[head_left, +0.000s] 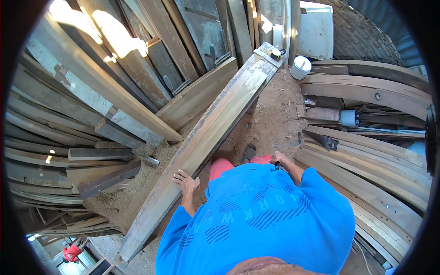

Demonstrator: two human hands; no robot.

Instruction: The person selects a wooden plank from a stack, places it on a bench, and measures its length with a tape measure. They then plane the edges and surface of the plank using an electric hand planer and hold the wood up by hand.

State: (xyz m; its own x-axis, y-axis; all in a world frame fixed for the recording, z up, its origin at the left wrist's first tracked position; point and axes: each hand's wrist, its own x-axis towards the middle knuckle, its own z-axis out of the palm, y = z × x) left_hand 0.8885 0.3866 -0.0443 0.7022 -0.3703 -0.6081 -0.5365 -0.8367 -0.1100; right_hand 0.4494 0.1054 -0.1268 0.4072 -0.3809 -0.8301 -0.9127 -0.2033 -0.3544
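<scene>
My left hand (187,182) lies on a long wooden board (220,112), its fingers stretched over the surface. The board rests on a narrow bench (139,229) that runs diagonally from lower left to upper right. At the bench's far end is a small yellow and black item (275,53) that looks like a tape measure. My right hand (280,159) is down by my right thigh, away from the board, with its fingers curled. Something small and dark shows beside it, but I cannot make out what it is.
Planks stand and lean on the left (91,101), and more timber lies stacked on the right (376,169). A white bucket (300,68) stands beyond the bench. Shavings cover the dirt floor (275,105). A person in red (71,253) is far off at lower left.
</scene>
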